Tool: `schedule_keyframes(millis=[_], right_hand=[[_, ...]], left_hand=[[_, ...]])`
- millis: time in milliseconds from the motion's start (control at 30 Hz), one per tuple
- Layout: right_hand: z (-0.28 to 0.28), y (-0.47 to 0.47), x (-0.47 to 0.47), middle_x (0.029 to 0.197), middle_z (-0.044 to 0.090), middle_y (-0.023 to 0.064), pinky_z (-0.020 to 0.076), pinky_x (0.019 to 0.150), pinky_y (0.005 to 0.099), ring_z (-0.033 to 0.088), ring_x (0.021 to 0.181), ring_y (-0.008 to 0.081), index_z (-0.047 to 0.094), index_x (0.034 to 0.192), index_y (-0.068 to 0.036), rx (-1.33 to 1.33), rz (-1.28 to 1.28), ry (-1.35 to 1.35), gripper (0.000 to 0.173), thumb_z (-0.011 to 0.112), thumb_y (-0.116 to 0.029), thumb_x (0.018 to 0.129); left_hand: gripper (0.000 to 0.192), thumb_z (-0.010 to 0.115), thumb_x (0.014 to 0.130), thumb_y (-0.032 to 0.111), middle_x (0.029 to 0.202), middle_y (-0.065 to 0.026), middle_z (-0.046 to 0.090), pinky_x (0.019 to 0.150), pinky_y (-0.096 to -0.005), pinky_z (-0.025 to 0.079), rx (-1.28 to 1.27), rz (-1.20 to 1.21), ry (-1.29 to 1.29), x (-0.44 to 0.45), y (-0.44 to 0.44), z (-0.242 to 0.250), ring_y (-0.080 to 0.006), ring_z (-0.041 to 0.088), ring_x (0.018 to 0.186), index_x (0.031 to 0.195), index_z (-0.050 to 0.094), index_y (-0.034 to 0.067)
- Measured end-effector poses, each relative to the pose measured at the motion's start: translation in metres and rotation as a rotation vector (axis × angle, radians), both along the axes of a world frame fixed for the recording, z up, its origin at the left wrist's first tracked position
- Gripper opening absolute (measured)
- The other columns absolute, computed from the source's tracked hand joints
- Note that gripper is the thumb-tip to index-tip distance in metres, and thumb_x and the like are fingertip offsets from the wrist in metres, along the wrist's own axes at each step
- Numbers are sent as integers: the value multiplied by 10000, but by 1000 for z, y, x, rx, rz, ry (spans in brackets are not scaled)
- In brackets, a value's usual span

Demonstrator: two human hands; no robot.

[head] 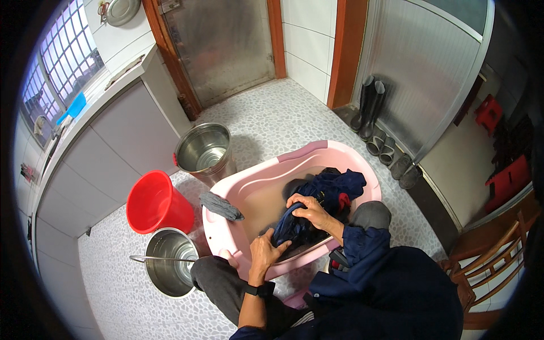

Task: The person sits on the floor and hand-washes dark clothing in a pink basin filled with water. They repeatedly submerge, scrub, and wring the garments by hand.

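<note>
Before me stands a pink plastic baby bathtub [226, 263] with cloudy brownish water [259, 204] in it. Dark blue wet clothes [335, 187] lie heaped towards its right end, with a red patch among them. A fold of dark blue cloth [285, 227] stretches between my hands over the near part of the tub. My right hand [312, 212] grips its upper end, fingers curled over it. Around its lower end, close to the near rim, is my left hand [265, 250], with a black band on the wrist. A grey wrung cloth [221, 206] lies over the tub's left rim.
Left of the tub stand a red plastic bucket [182, 208], a steel bucket with a raised handle [155, 272] and another steel bucket [225, 165]. Black rubber boots [374, 110] and shoes [401, 165] line the doorway. A wooden chair [467, 289] is at the right.
</note>
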State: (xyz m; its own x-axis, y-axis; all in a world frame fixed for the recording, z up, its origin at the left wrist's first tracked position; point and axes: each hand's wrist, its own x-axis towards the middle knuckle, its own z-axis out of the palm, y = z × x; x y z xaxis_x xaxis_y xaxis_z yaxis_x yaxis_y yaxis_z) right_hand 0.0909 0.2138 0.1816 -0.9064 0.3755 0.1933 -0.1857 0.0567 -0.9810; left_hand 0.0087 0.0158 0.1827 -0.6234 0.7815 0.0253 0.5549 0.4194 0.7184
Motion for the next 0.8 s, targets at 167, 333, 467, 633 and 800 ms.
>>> schedule_keyframes(millis=[167, 333, 467, 633, 800], right_hand=[[-21, -3, -5, 944, 606, 47, 439, 813, 255, 546, 868, 105, 544, 896, -21, -116, 9, -144, 105, 567, -10, 795], [-55, -19, -21, 876, 574, 50, 448, 753, 283, 550, 834, 145, 483, 981, -28, 100, -167, -325, 219, 584, -12, 787], [-59, -51, -22, 789, 637, 191, 480, 656, 437, 625, 743, 373, 561, 977, -56, 398, -294, -205, 210, 565, -153, 790], [-42, -120, 8, 806, 621, 213, 490, 554, 450, 629, 689, 390, 463, 962, -63, 664, -39, -148, 240, 583, -251, 873], [-54, -111, -13, 644, 587, 239, 448, 512, 522, 601, 611, 432, 408, 957, -47, 702, -46, -460, 214, 508, -229, 904]], left_hand=[[298, 764, 736, 251, 799, -94, 635, 663, -335, 458, 276, -9, -437, -5, -4, 6, -208, 609, 735, 861, 635, 13], [263, 615, 823, 103, 957, -53, 629, 839, -298, 471, 783, 169, -1207, -15, 4, -36, -163, 594, 869, 1070, 590, 18], [228, 563, 833, 125, 967, -93, 616, 860, -362, 478, 698, 525, -1454, -16, 14, -95, -233, 588, 945, 1027, 585, 8], [333, 438, 885, 307, 904, -110, 609, 820, -395, 481, 718, 351, -1601, -26, -5, -140, -266, 577, 877, 901, 613, 24], [347, 426, 957, 337, 904, -83, 620, 765, -382, 486, 669, 503, -1507, 11, 7, -146, -252, 588, 830, 922, 591, 34]])
